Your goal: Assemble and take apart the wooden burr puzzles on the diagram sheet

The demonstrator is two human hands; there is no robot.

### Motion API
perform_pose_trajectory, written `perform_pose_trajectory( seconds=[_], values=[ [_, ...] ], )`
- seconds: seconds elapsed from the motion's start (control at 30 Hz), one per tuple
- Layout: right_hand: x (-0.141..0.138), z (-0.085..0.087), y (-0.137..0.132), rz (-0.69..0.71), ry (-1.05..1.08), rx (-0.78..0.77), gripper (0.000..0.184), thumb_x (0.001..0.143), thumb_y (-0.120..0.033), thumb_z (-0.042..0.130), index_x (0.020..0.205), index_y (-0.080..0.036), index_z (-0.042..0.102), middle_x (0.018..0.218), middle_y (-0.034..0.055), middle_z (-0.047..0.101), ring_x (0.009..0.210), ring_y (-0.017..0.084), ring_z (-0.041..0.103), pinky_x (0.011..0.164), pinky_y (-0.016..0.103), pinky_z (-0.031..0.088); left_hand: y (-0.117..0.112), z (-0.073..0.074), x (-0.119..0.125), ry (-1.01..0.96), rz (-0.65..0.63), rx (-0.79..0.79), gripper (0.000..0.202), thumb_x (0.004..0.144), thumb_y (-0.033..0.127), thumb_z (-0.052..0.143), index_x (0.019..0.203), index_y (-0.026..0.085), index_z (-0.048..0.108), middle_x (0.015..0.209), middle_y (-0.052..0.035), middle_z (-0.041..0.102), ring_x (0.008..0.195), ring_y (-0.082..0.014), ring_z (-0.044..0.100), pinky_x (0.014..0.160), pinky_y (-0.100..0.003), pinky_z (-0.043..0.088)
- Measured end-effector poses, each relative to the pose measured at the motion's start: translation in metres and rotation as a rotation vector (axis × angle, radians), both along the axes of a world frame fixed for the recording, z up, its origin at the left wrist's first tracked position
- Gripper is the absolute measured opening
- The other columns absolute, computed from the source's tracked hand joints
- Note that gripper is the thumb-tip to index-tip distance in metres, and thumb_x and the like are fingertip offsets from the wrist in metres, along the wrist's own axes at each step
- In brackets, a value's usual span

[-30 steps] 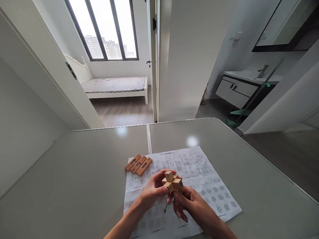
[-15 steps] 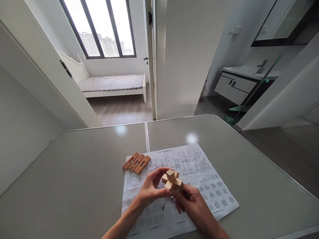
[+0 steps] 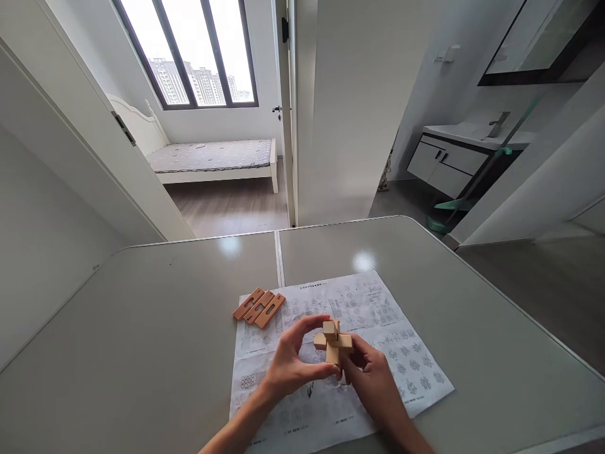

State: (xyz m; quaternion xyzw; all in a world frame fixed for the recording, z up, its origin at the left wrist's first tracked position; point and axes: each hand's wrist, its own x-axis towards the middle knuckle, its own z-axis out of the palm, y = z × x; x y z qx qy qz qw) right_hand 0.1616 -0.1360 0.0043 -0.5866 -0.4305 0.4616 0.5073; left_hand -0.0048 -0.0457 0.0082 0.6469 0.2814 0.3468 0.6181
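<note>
A small wooden interlocking puzzle (image 3: 333,340), shaped like a cross of pale bars, is held above a printed instruction sheet (image 3: 387,340). My left hand (image 3: 293,362) pinches it from the left with thumb and fingers. From the right and below, my right hand (image 3: 373,378) grips it with curled fingers. Three loose notched wooden pieces (image 3: 259,308), darker in tone, lie side by side at the sheet's far left corner.
The grey table (image 3: 142,328) has a seam down its middle and a rounded far edge. Beyond it a doorway opens to a bedroom with a bed (image 3: 212,157) and window. At the right stands a bathroom vanity (image 3: 454,157).
Both hands have turned the wooden puzzle, so its bars now stand more upright. The view shifted slightly; the loose pieces stayed put.
</note>
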Motion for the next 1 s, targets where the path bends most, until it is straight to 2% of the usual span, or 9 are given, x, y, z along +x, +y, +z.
perform_pose_trajectory(
  seconds=[0.17,0.37,0.5,0.67,0.73,0.8,0.9,1.0],
  values=[
    [0.001,0.0,-0.001,0.063,0.045,0.016,0.051,0.098,-0.064,0.06,0.11,-0.017,0.077,0.067,0.0022,0.063,0.06,0.018,0.056,0.057,0.027,0.043,0.001,0.001,0.0,-0.013,-0.02,0.0,0.074,0.066,0.042,0.096,0.132,0.022,0.068,0.126,-0.0113,0.074,0.122,-0.0334,0.065,0.112,-0.046,0.046],
    [-0.004,-0.011,0.0,-0.041,0.028,0.004,0.05,0.096,-0.064,0.064,0.108,-0.017,0.073,0.065,-0.0002,0.06,0.06,0.018,0.055,0.058,0.027,0.042,-0.002,0.005,0.002,0.038,0.041,0.028,0.066,0.067,0.034,0.093,0.128,0.021,0.069,0.127,-0.0105,0.073,0.123,-0.0333,0.064,0.113,-0.047,0.045],
    [-0.005,-0.01,0.0,-0.035,0.06,0.003,0.049,0.096,-0.064,0.065,0.107,-0.017,0.072,0.064,-0.0008,0.06,0.059,0.017,0.052,0.058,0.027,0.04,-0.003,0.007,0.002,0.068,0.055,0.049,0.063,0.069,0.031,0.091,0.127,0.021,0.069,0.126,-0.0097,0.073,0.121,-0.032,0.066,0.111,-0.045,0.047],
    [-0.004,-0.007,-0.001,-0.003,0.153,0.004,0.049,0.096,-0.063,0.066,0.107,-0.016,0.071,0.062,-0.0015,0.058,0.058,0.015,0.05,0.056,0.026,0.038,-0.002,0.004,0.002,0.077,0.026,0.052,0.066,0.071,0.043,0.092,0.128,0.02,0.068,0.126,-0.0108,0.073,0.12,-0.0324,0.066,0.11,-0.045,0.048],
    [-0.003,-0.007,0.0,-0.006,0.165,0.006,0.05,0.095,-0.065,0.066,0.106,-0.016,0.07,0.062,-0.0014,0.058,0.058,0.015,0.05,0.056,0.026,0.038,-0.001,0.003,0.001,0.064,0.024,0.067,0.065,0.076,0.054,0.088,0.128,0.02,0.069,0.128,-0.012,0.072,0.121,-0.0329,0.066,0.109,-0.044,0.049],
    [-0.003,-0.007,0.0,-0.008,0.161,-0.003,0.051,0.094,-0.066,0.066,0.104,-0.016,0.07,0.062,-0.0016,0.058,0.058,0.015,0.049,0.056,0.025,0.038,-0.001,0.004,0.002,0.049,0.039,0.073,0.059,0.087,0.061,0.075,0.129,0.02,0.069,0.129,-0.0132,0.072,0.123,-0.0326,0.065,0.108,-0.043,0.05],
    [-0.004,-0.008,0.001,-0.021,0.16,-0.02,0.051,0.093,-0.067,0.066,0.102,-0.017,0.069,0.061,-0.0018,0.058,0.058,0.015,0.049,0.057,0.026,0.038,-0.003,0.006,0.003,0.027,0.065,0.064,0.049,0.099,0.059,0.06,0.126,0.02,0.069,0.126,-0.0134,0.073,0.119,-0.0301,0.067,0.103,-0.04,0.053],
    [-0.004,-0.008,0.001,-0.053,0.167,-0.027,0.052,0.091,-0.067,0.068,0.103,-0.017,0.068,0.061,-0.0018,0.058,0.057,0.015,0.05,0.057,0.026,0.038,-0.003,0.008,0.006,0.017,0.107,0.097,0.036,0.1,0.053,0.063,0.106,0.018,0.071,0.114,-0.0121,0.074,0.108,-0.0268,0.07,0.094,-0.036,0.055]
  ],
)
